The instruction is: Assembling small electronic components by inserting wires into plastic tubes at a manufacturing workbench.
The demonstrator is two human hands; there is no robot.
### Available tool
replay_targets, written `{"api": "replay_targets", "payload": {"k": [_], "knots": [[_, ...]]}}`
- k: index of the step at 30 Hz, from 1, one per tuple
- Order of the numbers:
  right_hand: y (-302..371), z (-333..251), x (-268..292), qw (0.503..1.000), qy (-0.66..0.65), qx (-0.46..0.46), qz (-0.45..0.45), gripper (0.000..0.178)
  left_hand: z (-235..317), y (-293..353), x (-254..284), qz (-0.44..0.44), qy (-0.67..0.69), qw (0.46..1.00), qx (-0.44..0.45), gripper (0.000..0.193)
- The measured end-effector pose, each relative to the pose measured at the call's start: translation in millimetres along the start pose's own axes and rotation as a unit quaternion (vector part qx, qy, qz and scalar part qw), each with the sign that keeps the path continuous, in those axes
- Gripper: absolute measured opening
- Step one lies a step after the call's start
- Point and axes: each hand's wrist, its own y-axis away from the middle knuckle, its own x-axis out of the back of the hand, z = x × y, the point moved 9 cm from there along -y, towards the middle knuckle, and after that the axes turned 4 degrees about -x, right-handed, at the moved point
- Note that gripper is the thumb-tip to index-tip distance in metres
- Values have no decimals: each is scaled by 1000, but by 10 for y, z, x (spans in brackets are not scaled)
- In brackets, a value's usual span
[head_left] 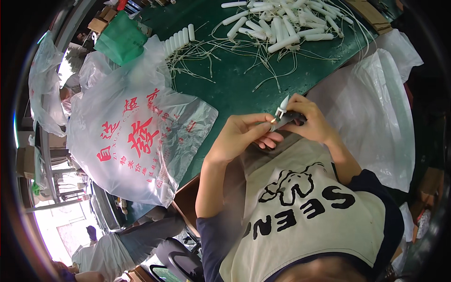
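My left hand point(244, 135) is closed in a pinch, its thumb and index finger on a small bright yellowish piece point(274, 121). Just above that pinch stands a small white part with a pointed, flame-shaped tip point(284, 102) and a prong-like base. My right hand point(311, 118) curls around the other side, its index finger beside the white tip. A dark grey object point(293, 117) shows between the right fingers; its kind is hard to make out. Both hands are close together above my lap, near the edge of the green table point(239, 94).
A heap of white tubes point(282, 26) with thin wires lies at the far side, beside a short row of similar tubes point(180, 38). A clear plastic bag with red print point(141, 127) covers the left. White plastic sheeting point(371, 108) lies right. Another person point(108, 254) is at lower left.
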Motion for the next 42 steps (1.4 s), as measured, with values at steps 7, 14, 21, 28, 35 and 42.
{"api": "replay_targets", "payload": {"k": [7, 14, 21, 28, 35, 42], "knots": [[54, 76, 308, 989, 77, 40, 124, 29, 65, -224, 448, 139, -71, 986, -54, 22], [42, -96, 469, 970, 122, 66, 199, 30, 408, -176, 617, 325, -551, 729, -242, 8], [14, -614, 414, 903, 273, 159, 292, 35, 363, -381, 381, 196, -204, 940, -192, 31], [-35, -730, 237, 876, 343, 198, 276, 36, 35, -545, 147, 83, -23, 996, -2, 46], [2, -743, 487, 872, 328, 185, 311, 35, 65, -449, 227, 88, -100, 991, -17, 40], [37, -851, 170, 842, 352, 279, 298, 29, -54, -463, 191, 121, 13, 991, 51, 50]]}}
